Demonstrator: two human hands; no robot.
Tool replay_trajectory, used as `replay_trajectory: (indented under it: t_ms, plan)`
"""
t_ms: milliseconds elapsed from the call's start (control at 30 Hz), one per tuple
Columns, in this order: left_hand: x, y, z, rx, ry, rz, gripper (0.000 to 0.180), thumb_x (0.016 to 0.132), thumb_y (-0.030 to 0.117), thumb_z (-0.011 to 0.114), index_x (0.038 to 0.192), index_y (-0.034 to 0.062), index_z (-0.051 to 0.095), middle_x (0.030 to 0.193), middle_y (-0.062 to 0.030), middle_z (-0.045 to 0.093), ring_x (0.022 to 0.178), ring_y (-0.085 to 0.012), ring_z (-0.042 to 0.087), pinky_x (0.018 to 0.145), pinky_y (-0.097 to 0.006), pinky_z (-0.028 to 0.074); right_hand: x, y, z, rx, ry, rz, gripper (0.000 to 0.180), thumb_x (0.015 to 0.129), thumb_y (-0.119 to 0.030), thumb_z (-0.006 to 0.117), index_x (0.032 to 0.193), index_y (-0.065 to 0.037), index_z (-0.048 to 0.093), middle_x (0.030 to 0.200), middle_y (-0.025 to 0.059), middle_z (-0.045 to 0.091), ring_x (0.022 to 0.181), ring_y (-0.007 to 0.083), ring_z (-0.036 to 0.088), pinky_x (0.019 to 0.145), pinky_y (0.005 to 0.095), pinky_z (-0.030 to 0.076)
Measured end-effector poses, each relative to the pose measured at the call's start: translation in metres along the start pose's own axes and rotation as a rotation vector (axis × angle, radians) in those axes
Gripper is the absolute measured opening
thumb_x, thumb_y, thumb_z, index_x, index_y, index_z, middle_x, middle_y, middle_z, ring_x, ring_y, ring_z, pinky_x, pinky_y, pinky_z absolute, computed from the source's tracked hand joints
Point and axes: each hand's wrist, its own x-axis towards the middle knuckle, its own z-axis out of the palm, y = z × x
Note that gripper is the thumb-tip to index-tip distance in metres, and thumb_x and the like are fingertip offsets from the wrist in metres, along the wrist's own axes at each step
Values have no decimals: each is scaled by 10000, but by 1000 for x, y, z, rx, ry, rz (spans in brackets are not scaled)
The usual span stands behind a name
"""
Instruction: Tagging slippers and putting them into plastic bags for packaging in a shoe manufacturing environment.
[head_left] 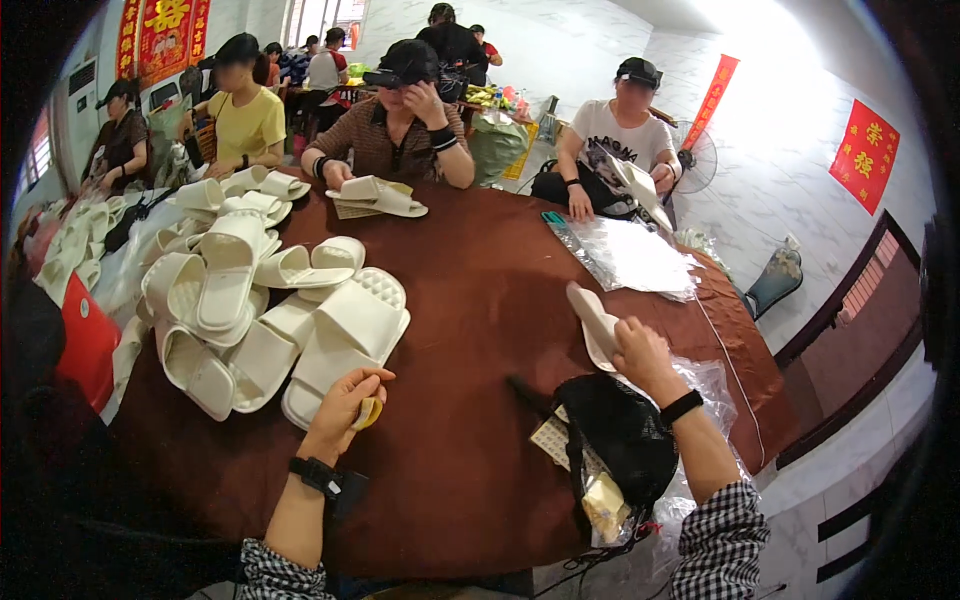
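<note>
Brown cloth-covered table [480, 290] spans mid-frame. Left hand [342, 408], lower left of centre: fingers curl round a small yellow item [368, 413]. Right hand [645, 352], right of centre: fingers pinch the near end of a pale slipper [596, 328]. Cream slippers [228, 268] heap at left; black mesh bag [625, 440] lower right.

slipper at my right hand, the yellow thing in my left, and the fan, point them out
Slipper [594, 322]: head view, pale part beyond the right hand [643, 352]
Yellow thing [369, 412]: head view, its side below the left hand [343, 405]
Fan [703, 163]: head view, its round grille
</note>
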Motion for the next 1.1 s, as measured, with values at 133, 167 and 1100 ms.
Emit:
replay_trajectory:
  t_ms: [133,167,1100]
  plan:
    - [3,-2,5,25,24,63,228,1034,165,558,1181,8,632,854,-7,626,665,-43,545,550,-173,419,8,-68,-66,62,234,-247,203,805,-73,659,993,-47,587,1052,137,598,993,356,633,770,459,577]
    - [0,2,-2,30,42,62,228,1034,165,558,1181,8,632,854,-7,626,665,-43,545,550,-173,419,9,-89,-73,106,363,-407,172,812,-57,636,979,-50,595,1048,128,595,996,343,630,768,441,579]
    - [-21,24,20,495,-86,-103,541,958,159,645,1461,62,471,1285,-85,605,1109,-137,562,949,-296,481,-68,-100,-181,-231,671,-576,372,734,-122,792,1103,-126,741,1296,179,627,1040,336,661,822,401,574]
